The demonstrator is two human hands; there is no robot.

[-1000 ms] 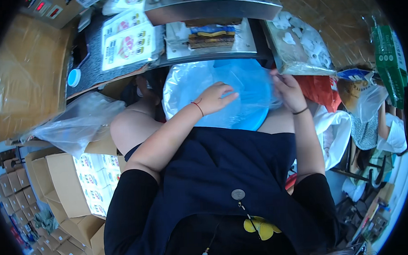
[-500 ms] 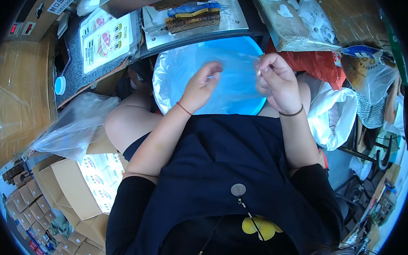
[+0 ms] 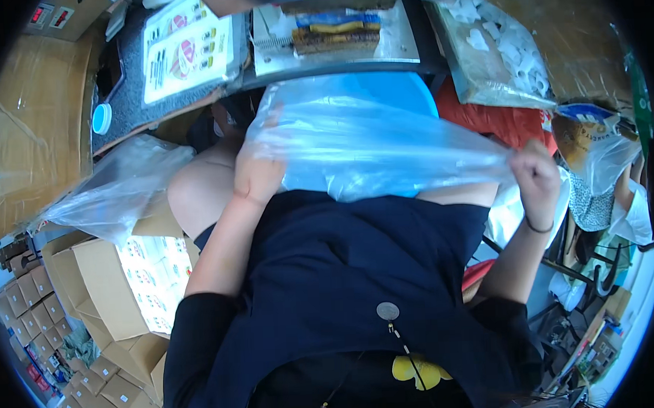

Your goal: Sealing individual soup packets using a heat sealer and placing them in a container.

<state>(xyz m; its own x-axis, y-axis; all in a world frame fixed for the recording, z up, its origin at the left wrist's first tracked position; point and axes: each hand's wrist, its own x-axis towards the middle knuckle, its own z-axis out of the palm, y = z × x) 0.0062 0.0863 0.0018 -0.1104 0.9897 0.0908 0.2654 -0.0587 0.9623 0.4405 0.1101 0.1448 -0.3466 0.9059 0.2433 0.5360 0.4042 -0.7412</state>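
Observation:
A clear plastic bag [image 3: 382,139] is stretched sideways across my lap, over a round blue tub [image 3: 399,91]. At its right end the film is gathered to a narrow strip, and my right hand [image 3: 536,176] grips it in a closed fist. My left hand [image 3: 260,170] holds the wide left end, its fingers partly veiled by the film and blurred.
A metal machine plate [image 3: 335,61] lies beyond the tub. Printed white sheets [image 3: 189,53] and a light-blue cap [image 3: 102,119] are on the bench at left. White plastic pieces [image 3: 506,39] fill a tray at right. An open carton [image 3: 108,290] stands lower left.
My right hand has swung out to the right and nearer, pulling the bag long. My left hand has moved left and down, and the film now spans between both hands.

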